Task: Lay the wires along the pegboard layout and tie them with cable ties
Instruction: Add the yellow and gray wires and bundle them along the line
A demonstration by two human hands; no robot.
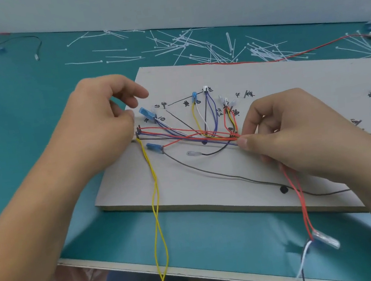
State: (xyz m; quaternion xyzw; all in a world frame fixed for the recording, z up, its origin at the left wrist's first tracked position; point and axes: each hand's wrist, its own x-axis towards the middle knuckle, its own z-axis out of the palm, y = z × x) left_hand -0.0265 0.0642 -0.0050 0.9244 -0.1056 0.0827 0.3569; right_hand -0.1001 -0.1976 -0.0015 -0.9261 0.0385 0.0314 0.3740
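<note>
Step in hand: laying, not yet tying. No tie shows on the wire bundle [191,136], so I judge the task to be at an early stage.
Board [185,184]: lies on the green table [25,118], near its front edge, with handwritten marks and small pegs across its far half.
Left hand [98,127]: at the board's left edge, thumb and fingertips pinching the end plug [137,134] where the bundle starts. The forefinger is lifted clear.
Right hand [295,131]: mid-board, thumb and forefinger pinching the bundle where the red, purple and orange strands meet.
Loose ends: the yellow pair [156,202] drops over the board's front edge and off the table. The red pair [300,196] hangs below the right hand.
Cable ties [203,44]: scattered along the table's far edge, well apart from both hands.
Doing it well: keep the plug anchored and draw the strands taut and parallel before letting go. Seat each branch at its marked peg, then fetch a tie.
Risk: slack between the hands lets the strands cross. The black wire [219,173] strays off the run.
</note>
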